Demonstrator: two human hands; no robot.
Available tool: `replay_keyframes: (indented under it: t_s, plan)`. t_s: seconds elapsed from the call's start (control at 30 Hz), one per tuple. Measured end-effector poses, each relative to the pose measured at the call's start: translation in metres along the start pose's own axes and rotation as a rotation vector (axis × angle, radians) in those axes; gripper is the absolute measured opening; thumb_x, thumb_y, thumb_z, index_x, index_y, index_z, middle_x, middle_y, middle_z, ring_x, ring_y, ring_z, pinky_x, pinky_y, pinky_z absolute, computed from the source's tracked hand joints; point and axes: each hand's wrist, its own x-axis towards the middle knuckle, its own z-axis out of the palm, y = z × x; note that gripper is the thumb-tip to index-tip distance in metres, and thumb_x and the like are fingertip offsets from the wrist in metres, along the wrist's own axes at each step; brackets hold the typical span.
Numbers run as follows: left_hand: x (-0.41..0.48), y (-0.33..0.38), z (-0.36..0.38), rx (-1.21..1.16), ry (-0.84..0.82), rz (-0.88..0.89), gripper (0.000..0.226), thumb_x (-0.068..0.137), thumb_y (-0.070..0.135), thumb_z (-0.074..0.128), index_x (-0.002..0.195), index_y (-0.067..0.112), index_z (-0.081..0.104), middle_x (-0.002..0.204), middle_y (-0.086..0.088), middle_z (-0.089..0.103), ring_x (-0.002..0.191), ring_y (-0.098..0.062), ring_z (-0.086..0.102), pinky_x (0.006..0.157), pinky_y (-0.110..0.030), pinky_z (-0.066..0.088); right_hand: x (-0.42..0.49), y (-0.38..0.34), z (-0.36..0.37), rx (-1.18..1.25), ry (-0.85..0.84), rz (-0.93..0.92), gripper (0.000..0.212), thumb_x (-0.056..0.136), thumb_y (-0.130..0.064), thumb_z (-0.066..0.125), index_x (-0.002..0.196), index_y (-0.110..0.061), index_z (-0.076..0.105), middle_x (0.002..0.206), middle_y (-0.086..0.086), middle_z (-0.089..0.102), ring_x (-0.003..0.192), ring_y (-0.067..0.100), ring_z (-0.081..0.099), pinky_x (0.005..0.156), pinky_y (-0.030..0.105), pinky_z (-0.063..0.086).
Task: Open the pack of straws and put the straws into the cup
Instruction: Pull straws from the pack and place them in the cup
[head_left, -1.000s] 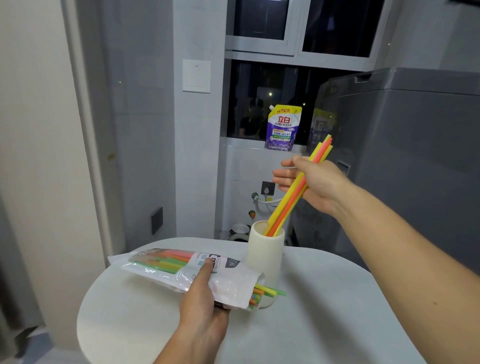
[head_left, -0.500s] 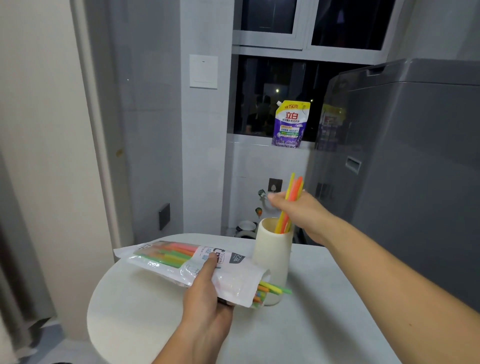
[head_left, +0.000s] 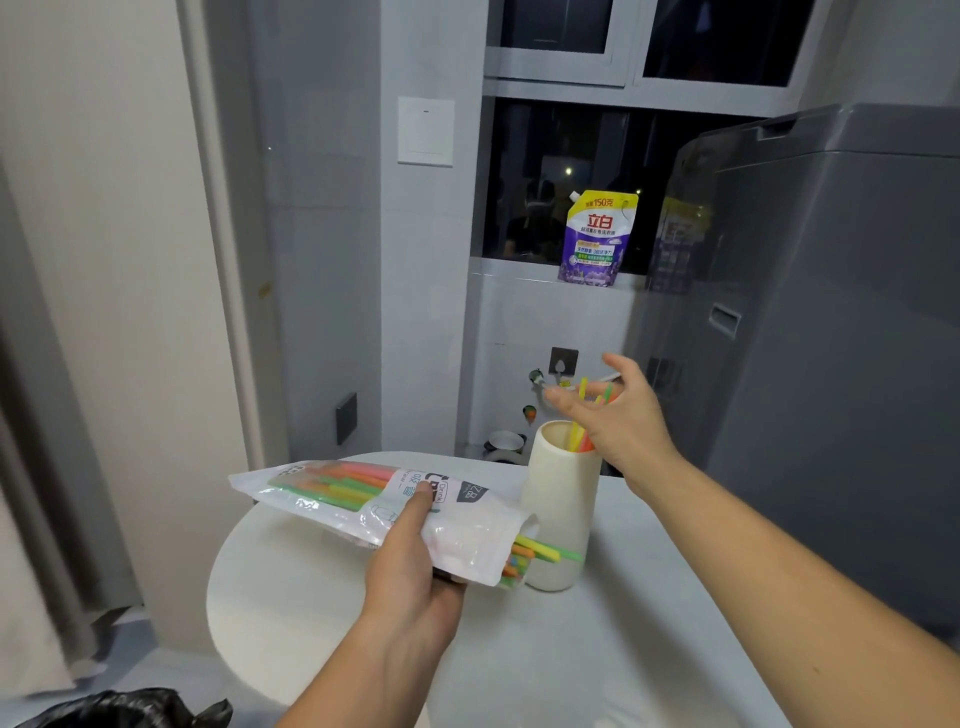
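A tall cream cup (head_left: 560, 499) stands on the round white table (head_left: 597, 649). Yellow, orange and green straws (head_left: 578, 428) stand in it, their tops poking above the rim. My right hand (head_left: 615, 415) hovers just above and behind the cup's mouth, fingers spread, holding nothing. My left hand (head_left: 415, 561) grips the clear and white straw pack (head_left: 363, 496) from below, thumb on top, above the table. The pack's open end points right, and several coloured straws (head_left: 540, 551) stick out of it in front of the cup.
A large grey appliance (head_left: 831, 338) stands close on the right. A purple refill pouch (head_left: 595, 239) sits on the window ledge behind. A black bag (head_left: 119, 709) lies at the lower left, off the table.
My right hand lowered the bunch of straws into the cup and let go; its fingers are now spread. The left hand still holds the pack.
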Motion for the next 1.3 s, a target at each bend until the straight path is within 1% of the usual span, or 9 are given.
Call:
replay_keyframes:
  t_s: [0.17,0.27,0.37,0.47,0.6,0.7,0.83,1.03,1.3]
  plan:
    - [-0.002,0.006,-0.002,-0.008,-0.034,0.000,0.022,0.102,0.020,0.069,0.124,0.012,0.069,0.093,-0.009,0.084,0.072,-0.024,0.081,0.048,-0.038,0.063,-0.009,-0.008,-0.010,-0.090,0.039,-0.040,0.098,0.074,-0.053,0.081,0.154,-0.034,0.027,0.152,0.003,0.042,0.128,0.022,0.049,0.097,0.040,0.049]
    - [-0.003,0.010,-0.002,-0.009,-0.019,0.007,0.023,0.102,0.019,0.069,0.124,0.014,0.069,0.104,-0.009,0.083,0.083,-0.025,0.079,0.051,-0.038,0.064,-0.026,-0.020,-0.020,-0.144,0.198,-0.112,0.072,0.086,-0.056,0.066,0.147,-0.027,0.039,0.149,0.006,0.041,0.135,0.025,0.044,0.108,0.049,0.042]
    - [-0.003,0.014,0.000,-0.006,-0.041,0.014,0.023,0.103,0.021,0.068,0.124,0.013,0.069,0.112,-0.011,0.081,0.087,-0.024,0.077,0.053,-0.039,0.066,-0.058,-0.030,-0.023,-0.161,0.403,-0.294,0.023,0.093,-0.050,0.048,0.101,-0.033,0.060,0.103,-0.006,0.058,0.098,0.008,0.058,0.088,0.042,0.050]
    - [-0.005,0.017,0.003,-0.023,-0.060,0.054,0.029,0.103,0.022,0.068,0.130,0.012,0.067,0.127,-0.013,0.077,0.098,-0.026,0.076,0.071,-0.043,0.068,-0.096,-0.027,-0.009,-0.117,0.197,-0.133,0.042,0.092,-0.059,0.038,0.074,-0.026,0.055,0.065,-0.007,0.060,0.063,0.008,0.054,0.063,0.037,0.046]
    - [-0.006,0.014,0.005,-0.025,-0.067,0.148,0.040,0.102,0.022,0.070,0.140,0.013,0.064,0.128,-0.010,0.078,0.115,-0.029,0.076,0.095,-0.051,0.062,-0.134,-0.011,0.015,-0.012,-0.059,0.234,0.057,0.096,-0.064,0.034,0.078,-0.018,0.063,0.060,-0.002,0.061,0.058,0.019,0.056,0.062,0.034,0.042]
    - [-0.006,0.009,0.006,-0.008,-0.055,0.218,0.024,0.099,0.017,0.074,0.123,0.016,0.071,0.094,0.002,0.085,0.079,-0.014,0.082,0.059,-0.034,0.065,-0.148,-0.005,0.029,0.051,-0.114,0.301,0.055,0.096,-0.061,0.039,0.077,-0.015,0.061,0.050,-0.003,0.058,0.048,0.014,0.050,0.054,0.029,0.038]
    - [-0.004,0.006,0.007,0.014,-0.032,0.275,0.019,0.098,0.014,0.074,0.115,0.021,0.071,0.085,0.007,0.084,0.070,-0.011,0.081,0.051,-0.030,0.061,-0.149,-0.001,0.032,0.155,-0.060,0.240,0.036,0.101,-0.033,0.053,0.072,-0.012,0.057,0.046,-0.006,0.052,0.039,0.008,0.043,0.046,0.024,0.035]
    - [-0.001,0.012,0.005,0.013,-0.016,0.272,0.041,0.098,0.017,0.075,0.138,0.017,0.064,0.123,-0.007,0.081,0.102,-0.026,0.081,0.086,-0.065,0.063,-0.140,0.008,0.012,0.374,0.051,0.321,0.033,0.099,-0.036,0.057,0.079,-0.010,0.057,0.056,0.002,0.054,0.041,0.012,0.043,0.039,0.023,0.035]
    - [-0.003,0.001,0.009,-0.012,0.035,0.239,0.041,0.097,0.014,0.076,0.136,0.017,0.064,0.121,-0.006,0.081,0.076,-0.015,0.082,0.058,-0.039,0.067,-0.143,0.014,0.019,0.352,-0.002,0.271,0.022,0.094,-0.028,0.067,0.083,-0.009,0.066,0.052,0.000,0.057,0.040,0.012,0.044,0.040,0.022,0.035]
